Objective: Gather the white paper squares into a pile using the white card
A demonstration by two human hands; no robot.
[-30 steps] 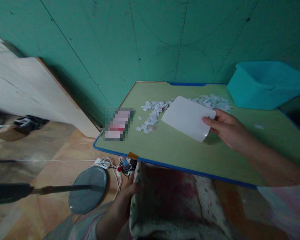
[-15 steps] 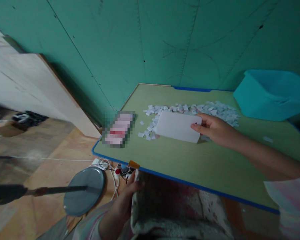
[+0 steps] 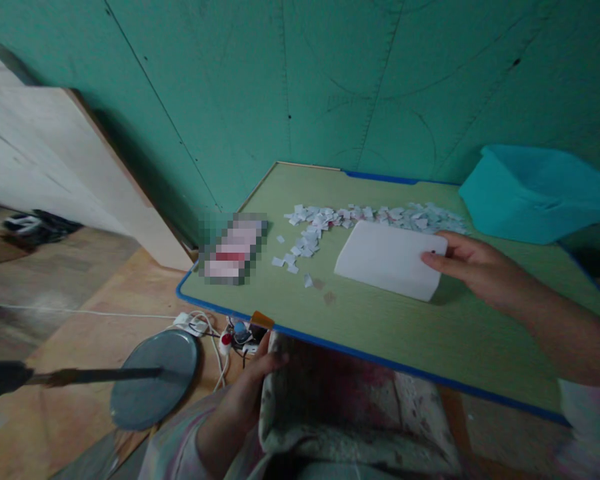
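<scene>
The white card (image 3: 387, 259) is over the table (image 3: 480, 340), hiding part of the paper scraps (image 3: 310, 237); whether its lower edge touches down is unclear. Its long axis runs crosswise, free end pointing left. The right hand (image 3: 463, 260) pinches its right end (some fingers vanish behind it). The left hand (image 3: 253, 383) grips a stained container's rim (image 3: 269, 417). The teal bin (image 3: 510, 203) is cut off at right.

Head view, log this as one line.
right hand: holds white sheet | left hand: grips stained fabric | paper scraps: on green table
</scene>
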